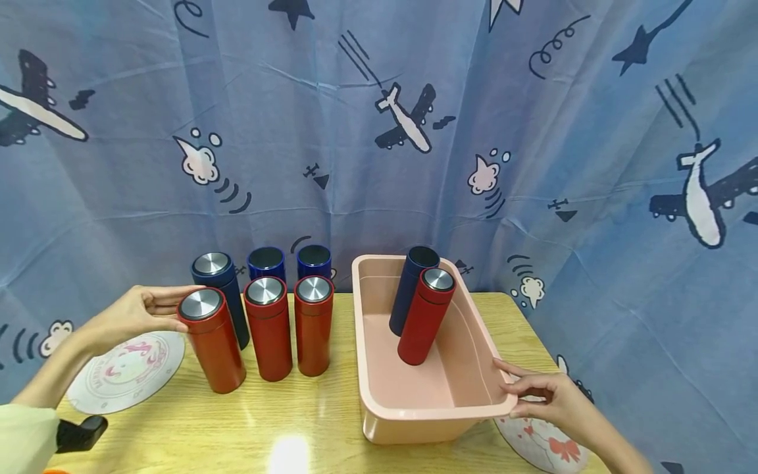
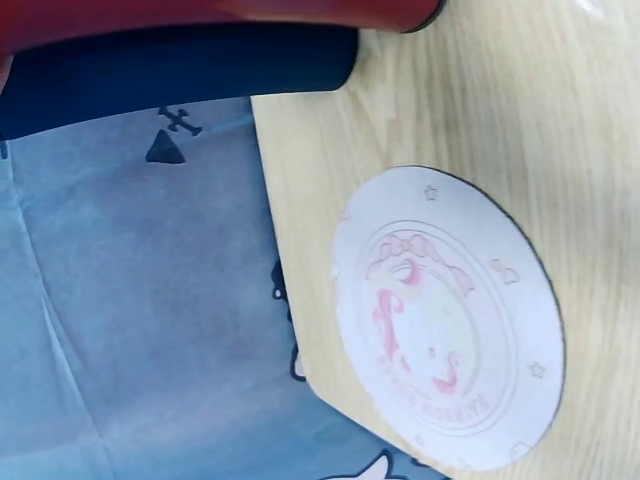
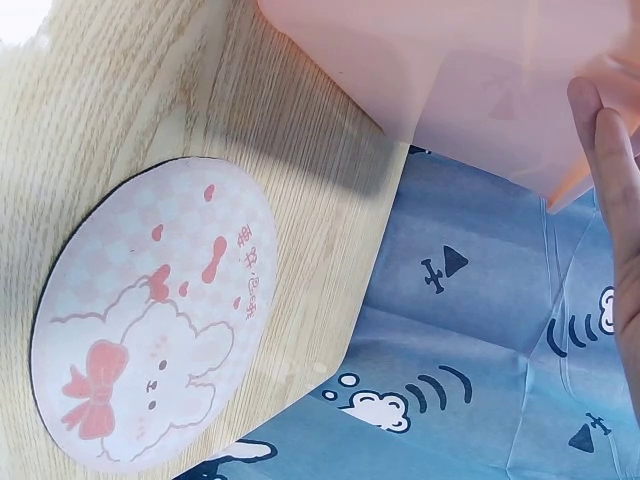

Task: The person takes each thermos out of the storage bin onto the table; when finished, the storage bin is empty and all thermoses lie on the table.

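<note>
At the left of the head view, my left hand holds a red thermos near its silver-topped lid, thumb on the near side and fingers reaching behind. This thermos stands at the left end of a front row with two more red thermoses. Behind them are a dark blue thermos with a silver top and two blue cylinders with dark tops, mostly hidden. My right hand grips the near right corner of a pink bin. Inside it, a red thermos leans beside a dark blue cylinder.
A round white mat lies on the wooden table by my left arm. Another round mat, with a rabbit drawing, lies near the bin's right corner. A blue patterned curtain hangs right behind the table.
</note>
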The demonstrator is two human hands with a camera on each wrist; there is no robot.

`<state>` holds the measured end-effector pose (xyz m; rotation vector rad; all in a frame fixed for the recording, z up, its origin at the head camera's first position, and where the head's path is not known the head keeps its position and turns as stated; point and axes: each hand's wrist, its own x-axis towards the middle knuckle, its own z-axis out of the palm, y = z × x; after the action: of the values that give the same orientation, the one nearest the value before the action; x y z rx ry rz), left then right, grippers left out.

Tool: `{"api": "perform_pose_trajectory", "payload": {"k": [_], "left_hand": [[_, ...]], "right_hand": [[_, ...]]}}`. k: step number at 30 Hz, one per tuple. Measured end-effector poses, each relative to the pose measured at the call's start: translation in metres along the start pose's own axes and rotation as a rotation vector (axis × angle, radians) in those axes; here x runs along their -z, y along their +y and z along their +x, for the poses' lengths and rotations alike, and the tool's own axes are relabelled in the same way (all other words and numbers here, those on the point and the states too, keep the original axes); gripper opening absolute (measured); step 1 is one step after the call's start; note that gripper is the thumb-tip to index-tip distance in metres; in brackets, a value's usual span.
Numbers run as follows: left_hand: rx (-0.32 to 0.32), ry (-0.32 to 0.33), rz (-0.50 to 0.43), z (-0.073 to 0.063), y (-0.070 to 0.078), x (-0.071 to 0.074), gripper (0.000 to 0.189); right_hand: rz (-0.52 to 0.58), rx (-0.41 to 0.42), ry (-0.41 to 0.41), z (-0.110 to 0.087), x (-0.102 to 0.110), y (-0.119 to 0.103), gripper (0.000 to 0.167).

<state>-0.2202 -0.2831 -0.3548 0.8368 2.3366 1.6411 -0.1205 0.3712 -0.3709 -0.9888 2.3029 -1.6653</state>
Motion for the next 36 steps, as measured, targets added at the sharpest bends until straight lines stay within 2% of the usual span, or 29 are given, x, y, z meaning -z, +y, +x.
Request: {"api": "perform_pose_trajectory", "payload": {"k": [6,11,17,22,25,29,36], "left_hand": [[0.052,-0.06,-0.039,0.005,-0.001,0.003,0.054],[0.052,-0.085,-0.068,0.007,0.001,0.005,0.054],[0.07,-0.069,-0.067,0.008,-0.001,0.008,0.054],[0.091,-0.07,-0.071,0.003,-0.004,0.01,0.05],[0.102,-0.04,-0.016,-0.004,-0.002,0.012,0.048],[0.092,0.037,0.051,-0.012,0.004,0.017,0.047],[0.073,0.132,-0.002,-0.023,0.015,0.023,0.044]], "right_hand": [[0.033,0.007,-0.01,0.0,0.001,-0.001,0.033],[0.009,0.019,-0.004,0.0,0.001,-0.001,0.034],[0.022,0.015,-0.008,-0.001,0.001,-0.002,0.034],[-0.03,-0.008,0.011,-0.001,0.0,-0.003,0.034],[-0.043,-0.015,0.015,0.0,-0.001,-0.003,0.034],[-0.018,-0.005,0.005,0.0,-0.001,-0.003,0.033],[-0.018,-0.013,0.012,0.0,-0.001,-0.002,0.033]]}}
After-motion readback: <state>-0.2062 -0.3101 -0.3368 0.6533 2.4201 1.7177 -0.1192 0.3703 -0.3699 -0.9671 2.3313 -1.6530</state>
